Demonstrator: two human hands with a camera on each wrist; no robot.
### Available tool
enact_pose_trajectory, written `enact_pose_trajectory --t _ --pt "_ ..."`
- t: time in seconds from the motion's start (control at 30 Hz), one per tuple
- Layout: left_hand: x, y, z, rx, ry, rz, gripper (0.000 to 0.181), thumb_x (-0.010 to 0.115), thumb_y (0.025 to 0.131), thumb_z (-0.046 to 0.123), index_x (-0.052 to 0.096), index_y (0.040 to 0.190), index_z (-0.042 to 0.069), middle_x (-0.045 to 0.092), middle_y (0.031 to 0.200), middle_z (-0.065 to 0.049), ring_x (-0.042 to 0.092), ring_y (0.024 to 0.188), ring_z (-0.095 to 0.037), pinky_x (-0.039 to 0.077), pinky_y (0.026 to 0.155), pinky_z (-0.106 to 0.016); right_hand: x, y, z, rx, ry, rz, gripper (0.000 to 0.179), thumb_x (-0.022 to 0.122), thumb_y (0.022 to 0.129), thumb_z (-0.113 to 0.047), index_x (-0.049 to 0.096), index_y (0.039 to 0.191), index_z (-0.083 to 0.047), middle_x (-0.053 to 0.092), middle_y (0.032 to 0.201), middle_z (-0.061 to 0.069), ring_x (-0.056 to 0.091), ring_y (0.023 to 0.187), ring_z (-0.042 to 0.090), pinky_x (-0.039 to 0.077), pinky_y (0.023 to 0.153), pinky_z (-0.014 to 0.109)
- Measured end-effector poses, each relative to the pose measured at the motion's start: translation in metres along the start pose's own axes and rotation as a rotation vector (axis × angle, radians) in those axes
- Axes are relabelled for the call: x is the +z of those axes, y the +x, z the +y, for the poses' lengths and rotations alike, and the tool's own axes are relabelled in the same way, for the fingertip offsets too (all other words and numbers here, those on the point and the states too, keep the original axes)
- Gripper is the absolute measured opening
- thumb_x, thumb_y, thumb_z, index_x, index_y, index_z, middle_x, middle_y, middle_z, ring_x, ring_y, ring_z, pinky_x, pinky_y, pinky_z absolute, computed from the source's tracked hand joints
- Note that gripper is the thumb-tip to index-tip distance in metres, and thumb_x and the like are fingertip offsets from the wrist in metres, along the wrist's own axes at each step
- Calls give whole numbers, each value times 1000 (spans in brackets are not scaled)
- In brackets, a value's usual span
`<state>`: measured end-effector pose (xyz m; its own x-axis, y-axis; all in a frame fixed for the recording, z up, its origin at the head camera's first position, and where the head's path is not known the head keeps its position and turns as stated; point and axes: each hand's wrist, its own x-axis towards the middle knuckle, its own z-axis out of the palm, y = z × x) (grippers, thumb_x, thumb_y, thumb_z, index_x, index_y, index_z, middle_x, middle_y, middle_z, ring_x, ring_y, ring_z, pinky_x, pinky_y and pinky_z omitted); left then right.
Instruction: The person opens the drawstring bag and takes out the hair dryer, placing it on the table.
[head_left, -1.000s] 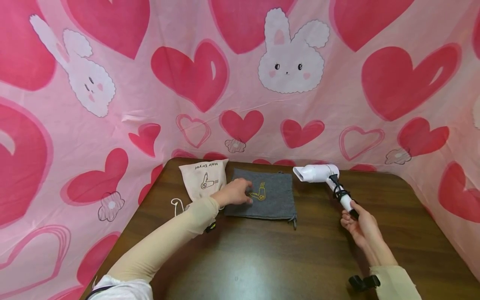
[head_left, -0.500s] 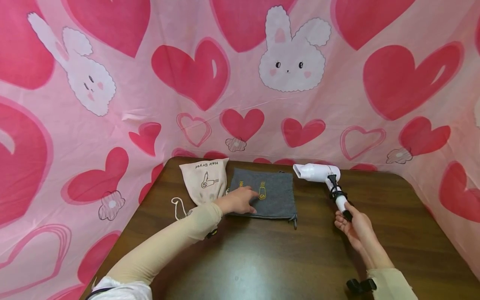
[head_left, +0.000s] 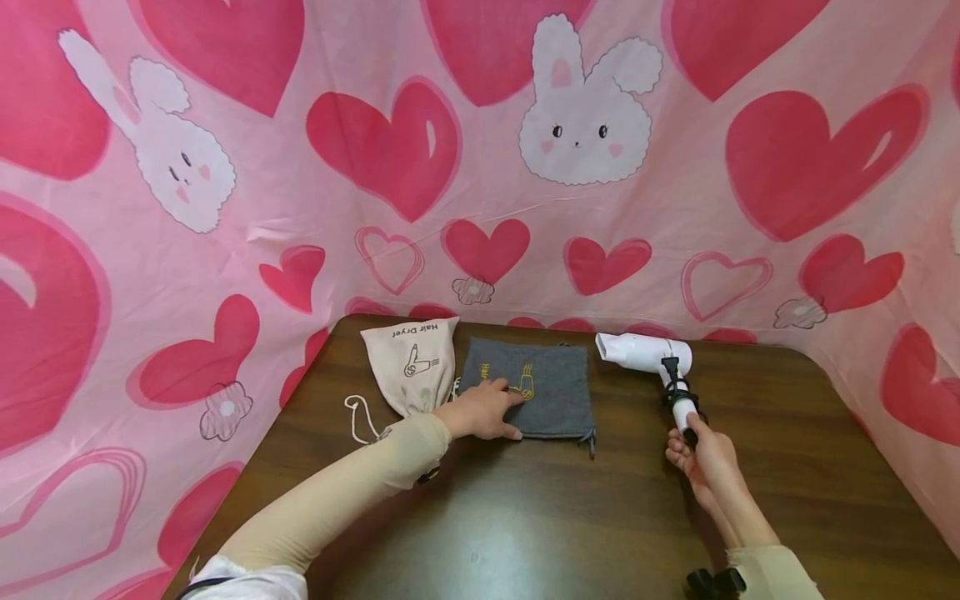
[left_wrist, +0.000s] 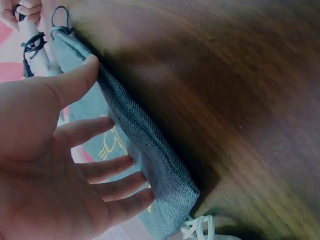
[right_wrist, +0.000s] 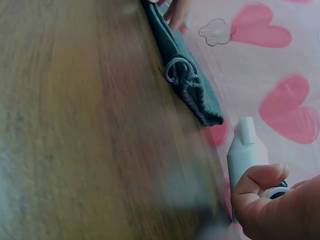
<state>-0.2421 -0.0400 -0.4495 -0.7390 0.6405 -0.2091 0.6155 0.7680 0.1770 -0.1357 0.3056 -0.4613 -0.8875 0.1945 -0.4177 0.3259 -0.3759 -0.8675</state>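
Observation:
A grey drawstring pouch (head_left: 558, 392) with a yellow hair dryer print lies flat near the table's back. My left hand (head_left: 483, 410) rests on its near left part, covering some of the print. In the left wrist view the fingers (left_wrist: 112, 172) are spread and lightly bent, their tips at the pouch's near edge (left_wrist: 145, 132). To the right, my right hand (head_left: 701, 454) grips the lower handle of a white hair dryer (head_left: 645, 352). The dryer's nozzle points left, and its black cord (head_left: 678, 396) is bundled around the handle.
A cream cloth pouch (head_left: 412, 367) printed "Hair Dryer" lies left of the grey one, its white cord (head_left: 360, 417) trailing on the brown wooden table (head_left: 570, 525). Behind and at both sides hangs a pink curtain (head_left: 517, 200) with hearts and rabbits.
My left hand has come down toward the near edge of the grey pouch, uncovering yellow lettering at its left. My right hand has shifted slightly left, tilting the hair dryer's handle more upright.

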Motion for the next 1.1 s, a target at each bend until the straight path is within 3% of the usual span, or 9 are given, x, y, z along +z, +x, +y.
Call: enact_pose_trajectory --t 0.5,0.8,1.1 --pt "1 8 1 -21 -33 1 65 77 96 46 59 151 17 48 154 -17 49 139 -39 44 111 -49 5 -4 15 -66 -51 52 33 35 116 -27 38 122 5 60 78 -1 56 63 4 55 65 22" --pt "-1 15 1 -32 -43 -10 65 77 97 46 58 152 18 47 156 -17 46 142 -37 41 115 -48 3 -4 18 -72 -131 49 44 34 116 -28 35 131 13 60 79 -2 55 65 5 55 66 22" --pt "-6 16 3 -34 -59 -17 65 77 97 44 57 153 17 44 158 -19 44 143 -41 40 115 -50 0 -6 13 -42 -168 37 57 47 114 -35 34 141 13 69 81 -5 59 68 4 54 64 20"
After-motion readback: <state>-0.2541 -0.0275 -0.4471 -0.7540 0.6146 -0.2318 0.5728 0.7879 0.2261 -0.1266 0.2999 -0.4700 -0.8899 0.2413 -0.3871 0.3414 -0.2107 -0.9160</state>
